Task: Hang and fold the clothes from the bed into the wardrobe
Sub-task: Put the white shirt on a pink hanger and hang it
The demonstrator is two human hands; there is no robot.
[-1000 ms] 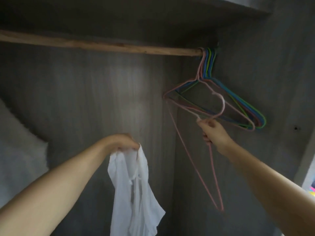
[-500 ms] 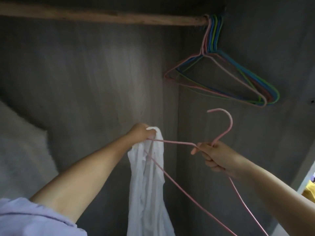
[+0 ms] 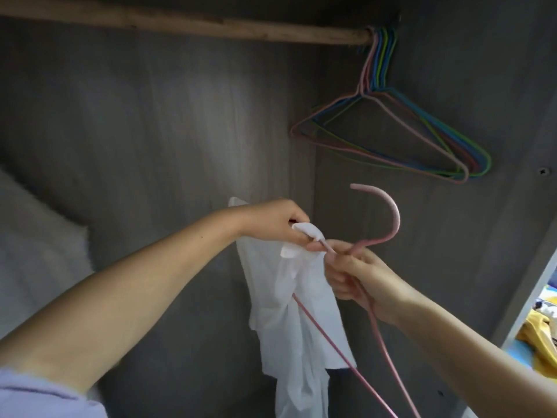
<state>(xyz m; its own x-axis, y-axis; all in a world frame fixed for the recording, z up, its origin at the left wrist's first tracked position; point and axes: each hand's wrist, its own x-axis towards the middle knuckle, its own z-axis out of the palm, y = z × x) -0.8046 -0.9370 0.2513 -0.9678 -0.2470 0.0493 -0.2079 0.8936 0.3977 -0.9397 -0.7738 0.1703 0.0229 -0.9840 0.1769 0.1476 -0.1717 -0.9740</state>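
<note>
My left hand (image 3: pixel 278 223) is curled round the top edge of the shirt (image 3: pixel 297 303), thumb and fingers pinching a fold of thin white cloth against the pink wire of the hanger (image 3: pixel 388 218). The forearm reaches up and forward from the lower left, bare, with a lilac sleeve (image 3: pixel 39 396) at its near end. The shirt hangs limp and creased below my grip, soft and slightly sheer, one corner sticking up behind my wrist.

Just right of that hand, nearly touching it, my right hand (image 3: pixel 358 276) grasps the hanger at its neck, fingers wrapped round the twisted wire. The smooth, rounded hook curves up and over above my knuckles. Two thin pink arms of the hanger run down from my fist, one crossing the shirt, one along my forearm. That arm comes in from the lower right, bare.

Above and right of both hands, a bunch of spare hangers (image 3: pixel 401 137), pink, blue, green and red wire, hangs from the end of a rough wooden rail (image 3: pixel 187 24). Grey wood-grain wardrobe (image 3: pixel 156 122) panels stand behind everything.
</note>
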